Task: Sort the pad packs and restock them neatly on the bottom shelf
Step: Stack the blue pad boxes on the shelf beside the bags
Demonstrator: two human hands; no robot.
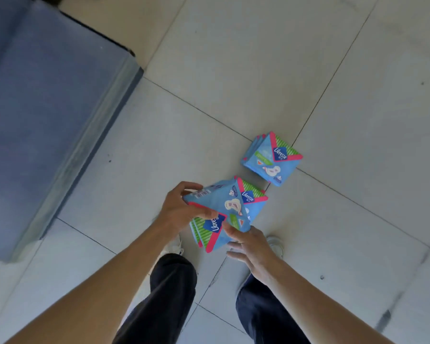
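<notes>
Blue pad packs point(225, 202) fan out at centre. The left hand point(180, 211) has its fingers curled round their 10 o'clock edge, while the right hand point(255, 250), fingers spread loose, touches their 5 o'clock corner. Another stack point(271, 158) lies on the floor point(258, 70) at 1 o'clock.

Nearer pad packs point(227, 209): I see light blue, pink edging, green-and-white stripes and a dark blue logo patch.
Farther pad packs point(268, 160): the same colours, as I read them.
Floor point(233, 70): pale grey tiles, thin dark joints.
Shelf point(47, 108): dull blue, grey edge.
Trousers point(169, 294): dark navy.
Shoes point(276, 244): white.
</notes>
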